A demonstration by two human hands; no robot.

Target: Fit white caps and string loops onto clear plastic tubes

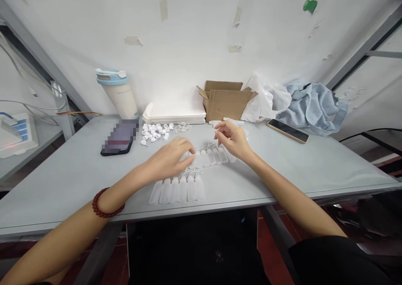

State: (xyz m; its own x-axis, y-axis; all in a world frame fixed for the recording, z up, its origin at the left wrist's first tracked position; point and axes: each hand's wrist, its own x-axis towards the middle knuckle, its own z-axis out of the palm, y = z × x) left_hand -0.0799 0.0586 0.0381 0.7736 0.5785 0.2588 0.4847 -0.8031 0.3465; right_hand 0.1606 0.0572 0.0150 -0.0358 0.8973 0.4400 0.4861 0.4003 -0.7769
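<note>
Lying near front edge of tabletop [238, 190]: frosted, elongated plastic bottles [191, 189]. Left hand [174, 157], right hand [234, 138]: fingers curled, can't tell if pinching.

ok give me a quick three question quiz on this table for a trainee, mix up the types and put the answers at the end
1. Multiple choice: which hand is nearer the front row of plastic bottles?
A. right
B. left
C. both equally near

2. True or false: the cardboard box has its top flaps open.

3. Fill the gap: the white plastic bag sits between the cardboard box and a crumpled light blue ___.

Key:
1. B, the left hand
2. True
3. cloth
</note>
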